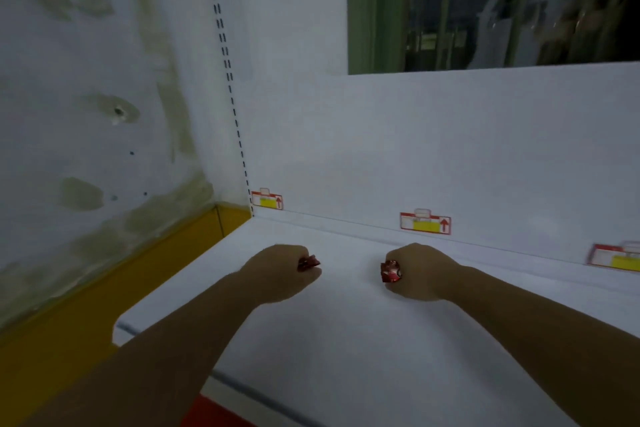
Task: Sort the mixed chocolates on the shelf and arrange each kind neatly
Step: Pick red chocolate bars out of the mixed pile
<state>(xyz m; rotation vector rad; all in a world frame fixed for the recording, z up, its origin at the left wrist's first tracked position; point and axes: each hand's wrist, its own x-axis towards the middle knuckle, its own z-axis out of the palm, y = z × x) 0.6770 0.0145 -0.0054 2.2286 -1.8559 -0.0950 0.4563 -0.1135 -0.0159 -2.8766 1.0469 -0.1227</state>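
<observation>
Left hand [280, 270]: fingers curled round a red-wrapped chocolate [308, 263], held low over the white shelf [346, 340]. Right hand [420, 270]: gripping a second red-wrapped chocolate [390, 271], facing the first; probably paired as one kind. Price tags [425, 222] lie beyond both hands.

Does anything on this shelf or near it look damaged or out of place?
Yes, the wall left of the shelf: it has greenish stains and a small hole, so it looks damaged. On the shelf nothing stands out; the left hand grips a red-wrapped chocolate, the right hand a second chocolate.
</observation>
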